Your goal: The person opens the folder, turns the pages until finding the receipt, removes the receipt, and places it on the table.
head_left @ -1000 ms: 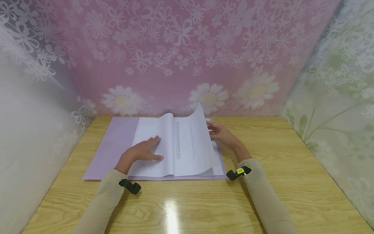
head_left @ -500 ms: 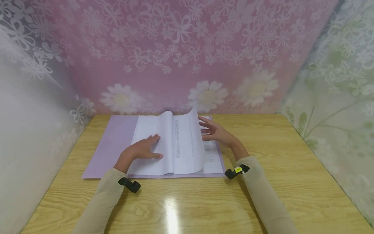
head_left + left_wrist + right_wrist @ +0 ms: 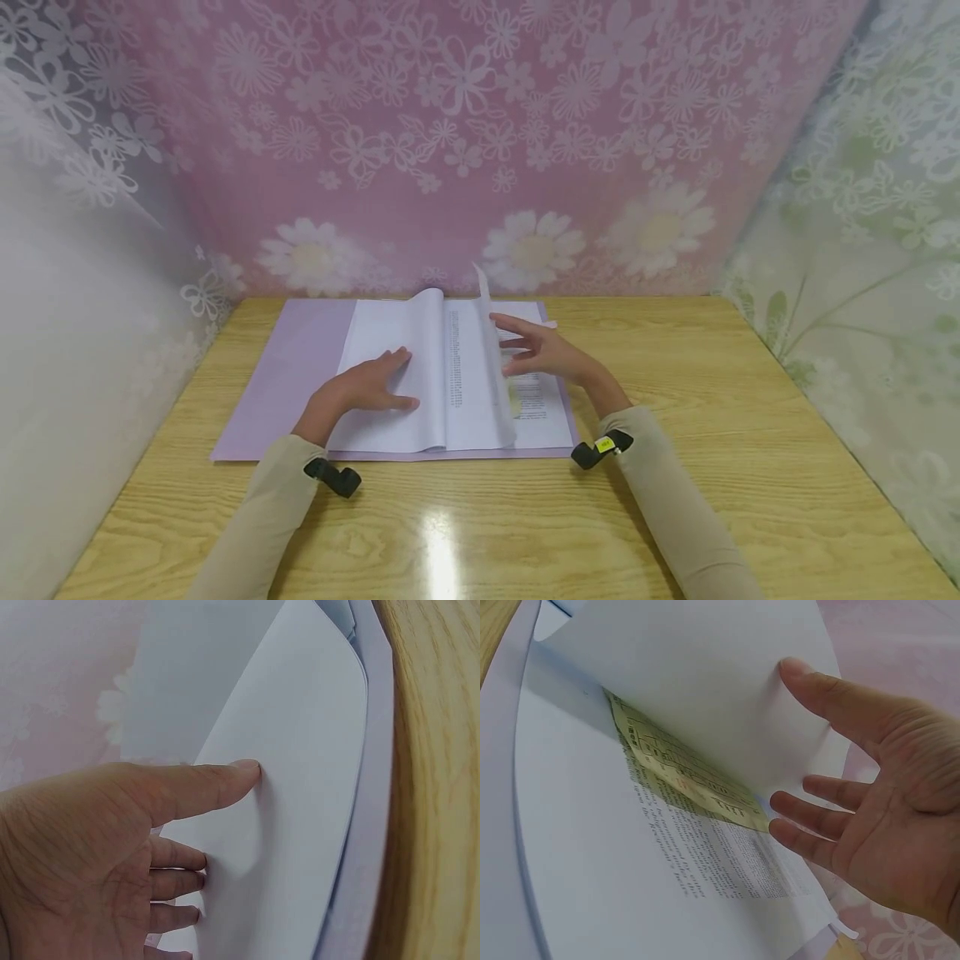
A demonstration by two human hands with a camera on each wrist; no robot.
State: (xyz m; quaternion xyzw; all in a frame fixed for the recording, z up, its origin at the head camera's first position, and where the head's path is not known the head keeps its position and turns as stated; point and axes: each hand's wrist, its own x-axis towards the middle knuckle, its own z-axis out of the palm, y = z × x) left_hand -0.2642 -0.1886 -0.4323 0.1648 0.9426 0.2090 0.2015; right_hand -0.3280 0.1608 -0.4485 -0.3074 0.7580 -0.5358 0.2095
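Observation:
A lilac folder point(image 3: 307, 358) lies spread on the table, holding a thick set of white printed pages. My left hand point(image 3: 360, 387) rests with fingers spread on the turned-over white pages point(image 3: 300, 750) on the left side. On the right, one printed page point(image 3: 472, 375) stands partly raised and curved. My right hand point(image 3: 551, 350) touches the underside of this page with thumb and fingers extended, the thumb tip against the paper in the right wrist view. Beneath it, a yellow-green printed slip point(image 3: 675, 772) lies on a text page point(image 3: 697, 859), partly hidden by the raised page.
The wood-grain table point(image 3: 390, 533) stretches in front of the folder and to its right. A pink flowered backdrop point(image 3: 405, 208) rises right behind the folder, with pale patterned sheets at both sides. A black wrist camera point(image 3: 333, 477) sits on each sleeve.
My right hand has moved left, swinging the raised page toward the left. The text page below has come into view, along with the yellow-green slip. The left hand has stayed in place.

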